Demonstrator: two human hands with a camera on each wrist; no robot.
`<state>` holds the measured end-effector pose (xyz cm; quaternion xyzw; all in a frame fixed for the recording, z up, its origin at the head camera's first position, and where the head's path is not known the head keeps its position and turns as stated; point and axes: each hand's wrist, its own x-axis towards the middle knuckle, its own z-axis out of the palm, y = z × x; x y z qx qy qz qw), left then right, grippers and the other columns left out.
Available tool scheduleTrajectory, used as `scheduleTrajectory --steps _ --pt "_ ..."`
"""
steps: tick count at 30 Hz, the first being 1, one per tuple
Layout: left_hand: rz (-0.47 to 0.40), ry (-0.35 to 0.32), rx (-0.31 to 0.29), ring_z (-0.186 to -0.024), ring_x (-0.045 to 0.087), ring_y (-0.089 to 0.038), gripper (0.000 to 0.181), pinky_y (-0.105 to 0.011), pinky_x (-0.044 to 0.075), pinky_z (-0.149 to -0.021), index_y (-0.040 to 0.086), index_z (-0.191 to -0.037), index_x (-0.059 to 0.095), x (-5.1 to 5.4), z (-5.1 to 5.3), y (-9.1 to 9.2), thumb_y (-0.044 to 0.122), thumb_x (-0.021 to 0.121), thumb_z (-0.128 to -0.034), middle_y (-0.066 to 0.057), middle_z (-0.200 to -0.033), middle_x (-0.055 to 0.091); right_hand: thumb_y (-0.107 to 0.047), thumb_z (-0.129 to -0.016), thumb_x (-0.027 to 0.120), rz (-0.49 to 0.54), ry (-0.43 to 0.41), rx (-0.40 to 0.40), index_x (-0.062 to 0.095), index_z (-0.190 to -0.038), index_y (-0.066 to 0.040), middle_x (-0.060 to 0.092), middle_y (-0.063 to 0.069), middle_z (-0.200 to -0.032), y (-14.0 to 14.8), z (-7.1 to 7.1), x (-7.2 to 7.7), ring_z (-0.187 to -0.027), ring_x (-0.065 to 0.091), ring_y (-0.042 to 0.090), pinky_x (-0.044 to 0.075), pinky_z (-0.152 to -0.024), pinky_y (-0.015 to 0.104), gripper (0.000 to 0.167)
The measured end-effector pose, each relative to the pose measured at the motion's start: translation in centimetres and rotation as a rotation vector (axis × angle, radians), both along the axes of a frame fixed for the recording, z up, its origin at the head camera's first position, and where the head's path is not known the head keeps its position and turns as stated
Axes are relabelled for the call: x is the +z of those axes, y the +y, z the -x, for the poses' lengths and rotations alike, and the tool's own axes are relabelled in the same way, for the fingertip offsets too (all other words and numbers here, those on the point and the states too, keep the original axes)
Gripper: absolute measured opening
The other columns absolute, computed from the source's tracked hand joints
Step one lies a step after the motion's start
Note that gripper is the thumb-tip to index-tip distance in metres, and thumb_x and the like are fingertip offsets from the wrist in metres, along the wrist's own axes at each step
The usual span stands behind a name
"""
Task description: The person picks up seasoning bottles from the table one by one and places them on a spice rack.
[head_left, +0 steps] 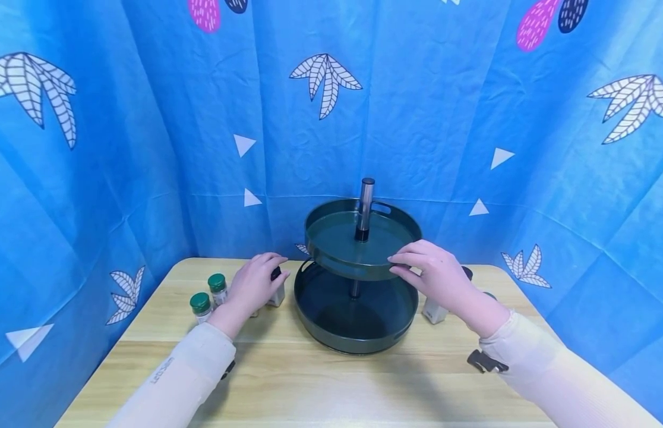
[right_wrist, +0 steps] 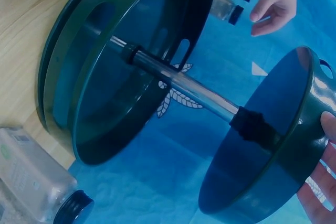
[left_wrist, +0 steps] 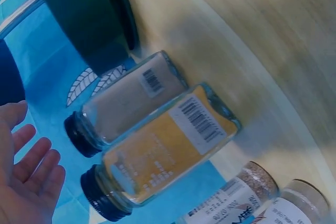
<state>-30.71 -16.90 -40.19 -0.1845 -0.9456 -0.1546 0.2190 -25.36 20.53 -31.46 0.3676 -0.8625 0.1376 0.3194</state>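
A two-tier dark green round tray stand has an upper tray (head_left: 363, 238) and a lower tray (head_left: 355, 333), joined by a metal pole (head_left: 366, 205). The right hand (head_left: 430, 273) is at the upper tray's right front rim; in the right wrist view its fingers (right_wrist: 321, 182) lie along the tray's outer wall. Over the bottles left of the stand is the left hand (head_left: 253, 282), fingers relaxed. In the left wrist view the left hand (left_wrist: 31, 174) holds nothing, beside the black caps of a grey-filled bottle (left_wrist: 134, 100) and a yellow-filled bottle (left_wrist: 170, 145).
Two green-capped jars (head_left: 201, 304) (head_left: 217, 284) stand on the wooden table (head_left: 331, 386) at the left. Right of the stand, partly behind the right hand, is a pale bottle (head_left: 434, 311). A blue patterned curtain (head_left: 417, 119) hangs behind and at both sides.
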Motion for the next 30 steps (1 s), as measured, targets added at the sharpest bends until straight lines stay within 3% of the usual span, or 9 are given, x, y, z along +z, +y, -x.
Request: scheduleTrajectory --steps 11,30 --pt "0.034 -0.037 0.011 -0.117 0.060 -0.032 0.036 -0.050 0.049 -0.100 0.010 -0.124 0.070 -1.3 1.3 -0.7 0.031 0.070 -0.0950 -0.011 -0.125 0.066 -0.008 -0.074 0.088 0.003 -0.011 0.001 0.079 -0.101 -0.011 0.074 0.003 -0.097 0.0 -0.2 0.1 -0.091 0.069 0.020 0.060 -0.076 0.037 0.029" --pt "0.076 -0.138 0.035 -0.118 0.059 -0.035 0.038 -0.054 0.050 -0.098 0.008 -0.128 0.067 -1.4 2.2 -1.2 0.029 0.070 -0.0952 -0.014 -0.127 0.063 -0.010 -0.075 0.088 -0.012 -0.018 0.004 0.079 -0.101 -0.012 0.074 0.001 -0.096 0.0 0.0 0.3 -0.090 0.068 0.019 0.060 -0.076 0.036 0.028"
